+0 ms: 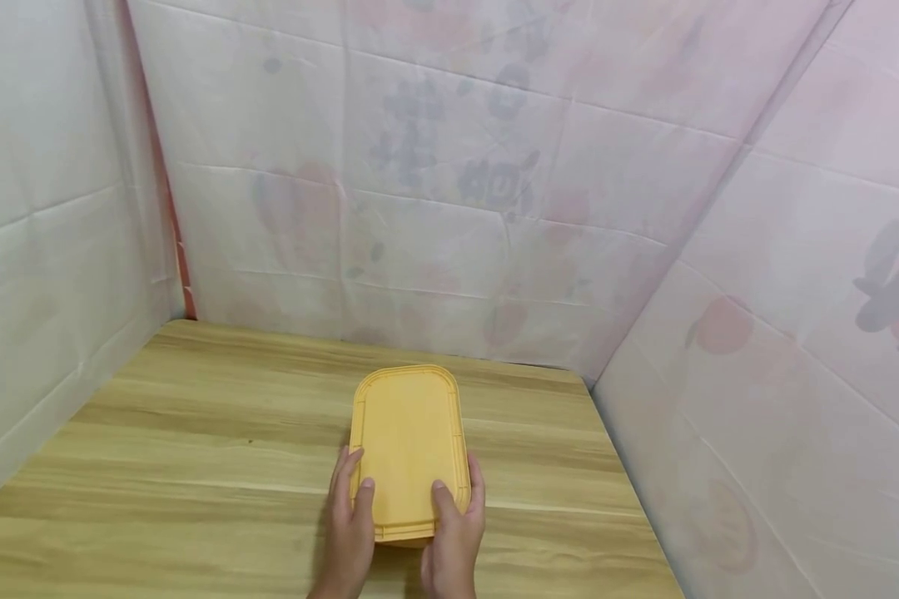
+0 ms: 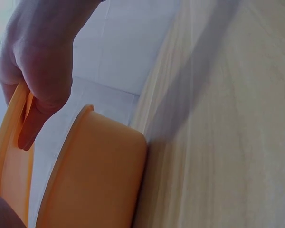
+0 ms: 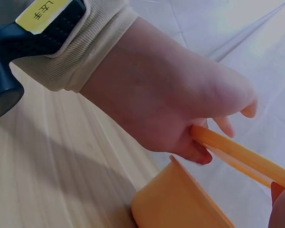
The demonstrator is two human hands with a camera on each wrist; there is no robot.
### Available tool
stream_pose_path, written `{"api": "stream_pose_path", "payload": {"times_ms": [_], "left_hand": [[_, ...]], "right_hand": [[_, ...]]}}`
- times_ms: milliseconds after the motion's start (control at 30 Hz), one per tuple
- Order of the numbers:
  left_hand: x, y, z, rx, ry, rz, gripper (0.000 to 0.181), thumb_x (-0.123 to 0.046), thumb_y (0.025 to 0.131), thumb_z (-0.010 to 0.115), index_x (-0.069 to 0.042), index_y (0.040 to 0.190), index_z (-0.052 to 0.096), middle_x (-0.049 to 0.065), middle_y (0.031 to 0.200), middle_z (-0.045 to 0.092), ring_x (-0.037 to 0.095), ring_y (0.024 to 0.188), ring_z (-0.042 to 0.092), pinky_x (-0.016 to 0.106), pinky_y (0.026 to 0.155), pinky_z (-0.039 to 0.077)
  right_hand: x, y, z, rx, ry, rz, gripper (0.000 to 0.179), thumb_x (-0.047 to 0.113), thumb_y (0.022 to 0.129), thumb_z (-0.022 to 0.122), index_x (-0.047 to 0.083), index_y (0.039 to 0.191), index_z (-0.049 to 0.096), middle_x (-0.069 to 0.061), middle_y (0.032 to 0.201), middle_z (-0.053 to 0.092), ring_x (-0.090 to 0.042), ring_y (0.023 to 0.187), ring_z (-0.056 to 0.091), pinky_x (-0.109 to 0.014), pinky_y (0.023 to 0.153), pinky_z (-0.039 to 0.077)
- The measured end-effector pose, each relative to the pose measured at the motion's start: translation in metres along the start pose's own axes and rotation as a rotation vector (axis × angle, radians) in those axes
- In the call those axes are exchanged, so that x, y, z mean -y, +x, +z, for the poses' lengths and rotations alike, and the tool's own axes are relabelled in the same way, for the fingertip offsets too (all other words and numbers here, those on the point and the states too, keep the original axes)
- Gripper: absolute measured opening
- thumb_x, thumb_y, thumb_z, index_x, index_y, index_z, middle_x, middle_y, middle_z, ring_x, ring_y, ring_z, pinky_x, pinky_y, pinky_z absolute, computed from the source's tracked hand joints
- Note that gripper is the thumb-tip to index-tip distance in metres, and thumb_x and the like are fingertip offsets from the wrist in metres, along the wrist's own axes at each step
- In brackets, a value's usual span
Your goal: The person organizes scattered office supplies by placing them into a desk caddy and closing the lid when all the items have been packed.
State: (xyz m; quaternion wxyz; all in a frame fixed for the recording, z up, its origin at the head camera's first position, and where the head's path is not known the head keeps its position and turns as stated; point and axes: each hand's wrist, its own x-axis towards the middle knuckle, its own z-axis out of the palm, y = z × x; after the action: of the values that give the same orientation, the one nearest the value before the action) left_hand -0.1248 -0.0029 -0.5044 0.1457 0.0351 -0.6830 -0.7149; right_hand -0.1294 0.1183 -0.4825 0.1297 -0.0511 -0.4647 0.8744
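A yellow rectangular lid (image 1: 408,441) with rounded corners lies between both hands. My left hand (image 1: 350,528) grips its left edge near the front, thumb on top. On the opposite edge, my right hand (image 1: 455,537) grips the lid the same way, with its fingers partly hidden below. A yellow plastic tub (image 2: 97,175) stands on the table under the lid, mostly hidden from the head view. Both wrist views show a gap between the lid (image 2: 12,156) and the tub's rim. The right wrist view catches the left hand (image 3: 180,95) on the lid's edge, above the tub (image 3: 175,199).
The wood-grain table (image 1: 217,433) extends around the tub. Pale, fruit-printed sheets hang behind it (image 1: 434,249) and along both sides. A dark wrist camera (image 3: 42,38) with a yellow label sits on the left cuff.
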Motion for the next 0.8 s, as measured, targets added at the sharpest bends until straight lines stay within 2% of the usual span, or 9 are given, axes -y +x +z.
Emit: {"api": "stream_pose_path", "payload": {"times_ms": [167, 300, 367, 433, 567, 700, 767, 800], "left_hand": [[-0.008, 0.006, -0.004, 0.022, 0.052, 0.059, 0.043, -0.028, 0.102, 0.043, -0.017, 0.144, 0.036, 0.001, 0.157, 0.018, 0.025, 0.143, 0.015, 0.057, 0.111, 0.019], [-0.023, 0.016, -0.004, 0.027, 0.125, 0.178, 0.043, -0.021, 0.101, 0.047, -0.016, 0.143, 0.039, 0.001, 0.156, 0.018, 0.027, 0.143, 0.016, 0.061, 0.109, 0.019], [-0.034, 0.020, -0.001, 0.044, 0.146, 0.253, 0.046, -0.018, 0.100, 0.049, -0.019, 0.144, 0.038, 0.001, 0.157, 0.017, 0.026, 0.142, 0.016, 0.061, 0.108, 0.021], [-0.047, 0.025, 0.003, 0.073, 0.181, 0.332, 0.049, -0.019, 0.099, 0.051, -0.021, 0.146, 0.036, 0.002, 0.158, 0.014, 0.026, 0.142, 0.016, 0.061, 0.107, 0.024], [-0.073, 0.035, 0.014, 0.151, 0.267, 0.407, 0.057, -0.030, 0.097, 0.054, -0.025, 0.149, 0.031, 0.000, 0.160, 0.002, 0.029, 0.144, 0.010, 0.066, 0.102, 0.028], [-0.089, 0.043, 0.024, 0.222, 0.329, 0.428, 0.062, -0.040, 0.096, 0.054, -0.028, 0.151, 0.027, -0.004, 0.159, -0.007, 0.030, 0.145, 0.007, 0.067, 0.100, 0.030], [-0.094, 0.046, 0.027, 0.252, 0.344, 0.435, 0.065, -0.043, 0.095, 0.054, -0.031, 0.151, 0.024, -0.004, 0.159, -0.009, 0.030, 0.145, 0.008, 0.067, 0.098, 0.032], [-0.096, 0.046, 0.028, 0.265, 0.357, 0.438, 0.067, -0.045, 0.094, 0.054, -0.034, 0.151, 0.022, -0.004, 0.159, -0.010, 0.030, 0.145, 0.008, 0.067, 0.097, 0.034]], "right_hand": [[0.006, 0.002, 0.000, -0.026, -0.072, 0.001, 0.067, 0.006, 0.091, 0.060, 0.024, 0.146, 0.027, -0.012, 0.142, 0.041, -0.029, 0.125, 0.048, -0.041, 0.093, 0.049], [0.013, 0.003, 0.002, -0.005, -0.113, -0.015, 0.065, 0.010, 0.091, 0.062, 0.027, 0.145, 0.029, -0.010, 0.141, 0.044, -0.030, 0.123, 0.051, -0.041, 0.092, 0.050], [0.015, 0.002, 0.004, -0.012, -0.187, -0.038, 0.063, 0.014, 0.092, 0.062, 0.029, 0.145, 0.032, -0.008, 0.140, 0.046, -0.029, 0.122, 0.052, -0.039, 0.091, 0.050], [0.016, 0.001, 0.007, -0.030, -0.309, -0.063, 0.060, 0.020, 0.092, 0.063, 0.032, 0.143, 0.034, -0.004, 0.140, 0.046, -0.024, 0.122, 0.052, -0.033, 0.092, 0.049], [0.016, -0.002, 0.013, -0.028, -0.486, -0.122, 0.055, 0.028, 0.094, 0.061, 0.038, 0.142, 0.036, -0.001, 0.141, 0.043, -0.018, 0.118, 0.053, -0.027, 0.090, 0.049], [0.013, -0.006, 0.017, 0.036, -0.532, -0.202, 0.053, 0.030, 0.096, 0.057, 0.036, 0.144, 0.035, -0.003, 0.137, 0.046, -0.011, 0.091, 0.061, -0.027, 0.075, 0.054], [0.011, -0.008, 0.019, 0.074, -0.546, -0.259, 0.053, 0.028, 0.097, 0.055, 0.033, 0.145, 0.033, -0.005, 0.124, 0.054, -0.008, 0.071, 0.058, -0.026, 0.065, 0.054], [0.010, -0.009, 0.019, 0.099, -0.551, -0.298, 0.054, 0.025, 0.098, 0.054, 0.031, 0.147, 0.032, -0.004, 0.112, 0.058, -0.006, 0.063, 0.055, -0.025, 0.060, 0.053]]}}
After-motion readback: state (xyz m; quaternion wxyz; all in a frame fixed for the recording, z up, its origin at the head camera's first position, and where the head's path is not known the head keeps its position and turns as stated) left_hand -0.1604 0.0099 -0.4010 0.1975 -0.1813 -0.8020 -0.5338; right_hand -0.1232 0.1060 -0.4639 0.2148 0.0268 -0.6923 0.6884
